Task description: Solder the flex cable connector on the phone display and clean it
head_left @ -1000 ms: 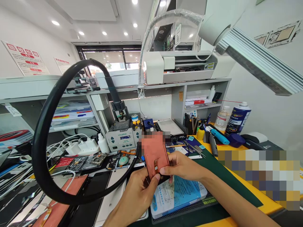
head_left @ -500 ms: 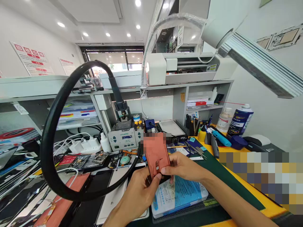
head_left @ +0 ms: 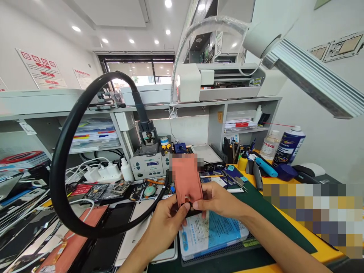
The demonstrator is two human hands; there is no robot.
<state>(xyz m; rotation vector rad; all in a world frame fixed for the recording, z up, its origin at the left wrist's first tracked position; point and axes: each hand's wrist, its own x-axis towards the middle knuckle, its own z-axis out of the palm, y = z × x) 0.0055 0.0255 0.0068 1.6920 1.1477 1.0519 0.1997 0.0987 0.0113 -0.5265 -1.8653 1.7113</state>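
Note:
A phone screen (head_left: 187, 182) with a copper-coloured back is held up at the middle of the view, its lower edge towards me. My left hand (head_left: 167, 220) grips its lower left corner, thumb on the back face near the bottom edge. From the other side my right hand (head_left: 216, 201) pinches the lower right corner, its thumb close to the left thumb. A small dark spot shows between the two thumbs. Fingers behind the screen are mostly hidden. Pixel blocks cover its top end. Below the hands lies a blue and white package (head_left: 213, 235) on the green mat (head_left: 273, 227).
A thick black hose (head_left: 57, 167) loops on the left from the soldering or hot-air station (head_left: 150, 165). Phones and panels (head_left: 85, 231) lie at left. A spray can (head_left: 289, 146), bottle (head_left: 269, 145) and tools stand at right; a lamp (head_left: 315, 76) hangs above.
The phone screen has turned slightly and come a little left, standing straighter. My left thumb has moved to its bottom edge, nearer the right thumb. The camera view has shifted slightly.

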